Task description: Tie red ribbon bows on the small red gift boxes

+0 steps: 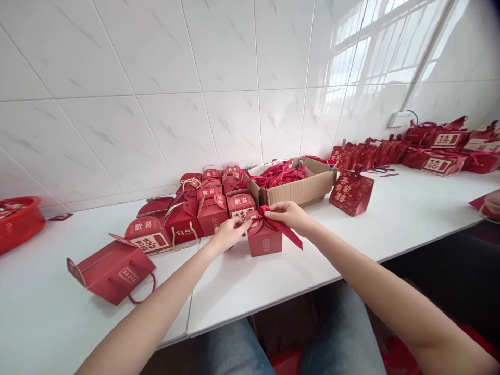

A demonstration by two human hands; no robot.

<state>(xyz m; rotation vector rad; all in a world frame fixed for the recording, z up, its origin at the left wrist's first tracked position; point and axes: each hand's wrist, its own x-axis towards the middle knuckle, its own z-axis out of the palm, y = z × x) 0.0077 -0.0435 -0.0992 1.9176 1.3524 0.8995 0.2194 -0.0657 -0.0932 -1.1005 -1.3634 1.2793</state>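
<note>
We find the gift box (pixel 264 242) on the table (pixel 242 284), a ribbon (pixel 282 228) atop it, the cardboard carton (pixel 302 191) behind, other boxes (pixel 186 219) to its left.

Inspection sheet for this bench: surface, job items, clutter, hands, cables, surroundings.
Surface: white table, seam down the middle.
Job's things: small red box upright near the edge, red ribbon across its top.
Clutter: red boxes grouped behind; open box on its side at left; cardboard carton of ribbons; red basket left.
Hands: left hand pinches the box top; right hand pinches the ribbon.
Cables: one cable at wall socket.
Surroundings: tiled wall, window; apparently another person's hand far right.
</note>
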